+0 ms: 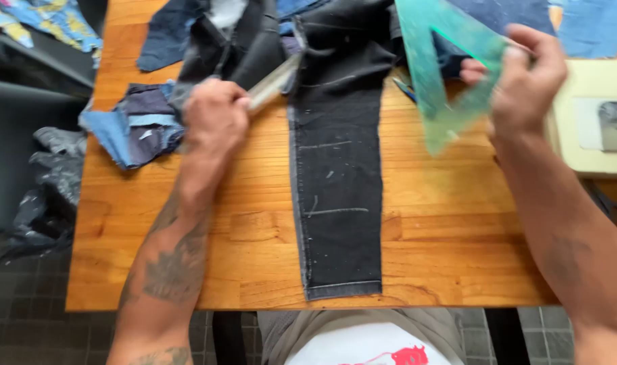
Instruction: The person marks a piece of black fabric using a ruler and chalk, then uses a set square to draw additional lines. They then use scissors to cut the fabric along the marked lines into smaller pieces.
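Note:
A dark denim trouser leg [337, 182] with chalk marks lies flat down the middle of the wooden table [450, 230]. My left hand [214, 118] is closed around one end of a clear straight ruler [273, 82], which slants up toward the leg's left edge. My right hand [525, 81] holds a green see-through set square [443, 74] lifted above the table, at the right of the leg. A blue pen-like thing [404, 88] lies partly hidden under the set square.
A heap of blue and dark denim scraps [143, 125] sits at the table's left, more dark garments [234, 40] at the back. A cream sewing machine base [589, 122] stands at the right edge. Dark fabric [48, 196] lies on the floor to the left.

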